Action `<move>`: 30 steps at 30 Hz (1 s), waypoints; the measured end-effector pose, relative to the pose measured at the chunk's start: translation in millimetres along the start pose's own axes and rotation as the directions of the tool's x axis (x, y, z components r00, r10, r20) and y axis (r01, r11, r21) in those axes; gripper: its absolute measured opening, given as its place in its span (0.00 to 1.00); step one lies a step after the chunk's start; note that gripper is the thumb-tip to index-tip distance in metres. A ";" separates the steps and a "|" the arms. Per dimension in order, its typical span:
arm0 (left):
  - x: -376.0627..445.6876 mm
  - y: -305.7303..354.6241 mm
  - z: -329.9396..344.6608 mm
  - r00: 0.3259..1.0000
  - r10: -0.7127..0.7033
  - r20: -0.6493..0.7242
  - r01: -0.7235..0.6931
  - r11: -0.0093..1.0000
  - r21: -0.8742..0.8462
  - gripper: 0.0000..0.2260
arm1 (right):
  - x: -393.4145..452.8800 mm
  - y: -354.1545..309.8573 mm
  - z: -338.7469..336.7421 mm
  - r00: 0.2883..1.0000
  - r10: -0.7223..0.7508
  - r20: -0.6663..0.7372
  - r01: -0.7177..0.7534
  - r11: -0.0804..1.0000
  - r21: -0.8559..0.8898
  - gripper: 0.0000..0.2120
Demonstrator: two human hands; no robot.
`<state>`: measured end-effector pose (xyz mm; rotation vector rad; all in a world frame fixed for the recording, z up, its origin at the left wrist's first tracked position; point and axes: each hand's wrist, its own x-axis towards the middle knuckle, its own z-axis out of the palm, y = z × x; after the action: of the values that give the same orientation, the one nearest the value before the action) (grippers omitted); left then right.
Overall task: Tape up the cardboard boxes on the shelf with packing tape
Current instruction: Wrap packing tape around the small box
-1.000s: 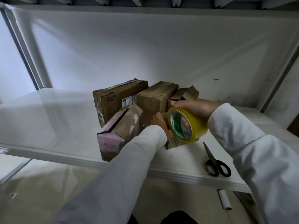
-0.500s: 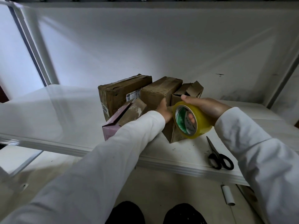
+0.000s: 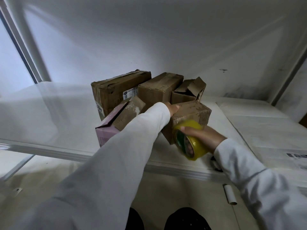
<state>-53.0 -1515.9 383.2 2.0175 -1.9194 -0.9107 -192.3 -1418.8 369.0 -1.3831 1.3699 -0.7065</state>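
I see the small cardboard box [image 3: 191,117] between my two hands on the white shelf [image 3: 49,130], tilted, its corrugated edge showing raw on the far right corner and its brown skin scuffed and speckled. My left hand [image 3: 172,109] grips its upper left corner, fingers curled over the top. My right hand [image 3: 201,136] clasps the roll of yellow packing tape [image 3: 191,141], a glossy ring with a green inner label, pressed against the box's near right face.

Just left of my left sleeve lies a pink box [image 3: 106,135] with one brown flap standing open. Beyond my left hand stand three more worn brown cartons: a long box [image 3: 113,92] with a white label and wrinkled old tape, a closed middle box [image 3: 157,88], and an open-flapped box [image 3: 189,92] with crumpled flaps, beyond the box I hold.

The shelf is smooth, white and smudged, with a ridged front lip; a white back panel [image 3: 166,39] rises behind, marked with dark scuffs. Below my right sleeve a white cardboard tube [image 3: 230,194] lies on the pale floor.
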 end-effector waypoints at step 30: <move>-32.7 -56.7 53.4 0.834 0.329 -0.443 -0.496 0.798 -0.342 0.37 | 33.0 -67.4 -20.6 0.952 -0.156 0.264 0.064 0.943 0.325 0.16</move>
<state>-34.7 -1463.5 319.4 1.3034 -1.6573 -0.7106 -181.4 -1466.8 429.3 -1.2564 0.9120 -0.7301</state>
